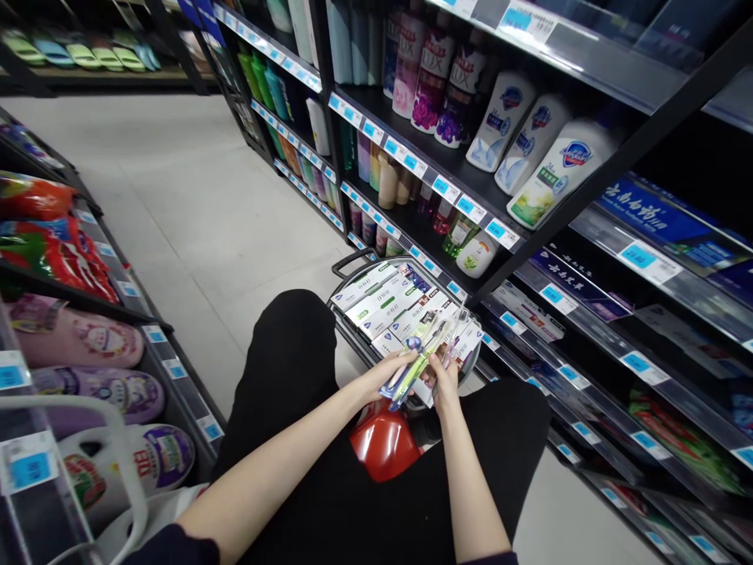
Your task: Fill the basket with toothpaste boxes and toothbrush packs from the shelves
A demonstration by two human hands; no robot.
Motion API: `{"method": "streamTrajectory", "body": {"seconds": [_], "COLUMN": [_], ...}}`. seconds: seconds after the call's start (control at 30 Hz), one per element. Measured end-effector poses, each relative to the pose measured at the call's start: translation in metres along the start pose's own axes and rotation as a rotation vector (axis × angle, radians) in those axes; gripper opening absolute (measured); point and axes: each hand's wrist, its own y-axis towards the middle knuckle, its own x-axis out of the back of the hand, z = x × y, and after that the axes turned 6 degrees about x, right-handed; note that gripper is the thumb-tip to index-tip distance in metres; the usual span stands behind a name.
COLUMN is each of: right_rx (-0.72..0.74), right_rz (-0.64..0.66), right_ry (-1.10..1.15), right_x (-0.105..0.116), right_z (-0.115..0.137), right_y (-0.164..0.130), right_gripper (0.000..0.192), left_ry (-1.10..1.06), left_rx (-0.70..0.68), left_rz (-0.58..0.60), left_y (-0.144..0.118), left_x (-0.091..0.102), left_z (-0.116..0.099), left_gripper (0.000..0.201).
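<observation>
Between my knees, several packaged toothbrushes [420, 361] in clear, blue and yellow-green packs are fanned out. My left hand [385, 375] is closed around the blue and yellow-green packs. On the other side, my right hand [445, 379] grips the clear packs, its thumb against the bunch. Both hands hover over a dark shopping basket [343, 320] filled with white toothpaste boxes [385, 302]. A shiny red object [385, 443], its kind unclear, shows below my hands between my thighs.
Shelves with shampoo and body wash bottles [550, 176] rise ahead and right. Toothpaste boxes fill the lower right shelves [565, 275]. Detergent bottles [111, 396] and bags [56, 255] line the left shelf. Slippers [82, 55] stand beyond the tiled floor [176, 196].
</observation>
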Motion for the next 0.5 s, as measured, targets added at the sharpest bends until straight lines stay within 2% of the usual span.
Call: {"method": "streamTrajectory", "body": {"seconds": [0.17,0.23,0.5], "right_rx": [-0.016,-0.029,-0.007], "right_rz": [0.016,0.015,-0.018], "right_ry": [-0.024,-0.021,-0.047], "right_x": [0.0011,-0.0001,-0.0014], "right_z": [0.0001,0.0026,0.0027], "right_y": [0.0007,-0.0002,-0.0019], "right_gripper": [0.051,0.051,0.052], "left_ry": [-0.055,-0.063,0.077], "left_rx": [0.064,0.051,-0.238], "left_rz": [0.012,0.009,-0.029], "left_y": [0.0019,0.0034,0.0072], "left_x": [0.0011,0.0021,0.0029], "left_z": [-0.0002,0.0014,0.0052], "left_gripper": [0.040,0.039,0.042]}}
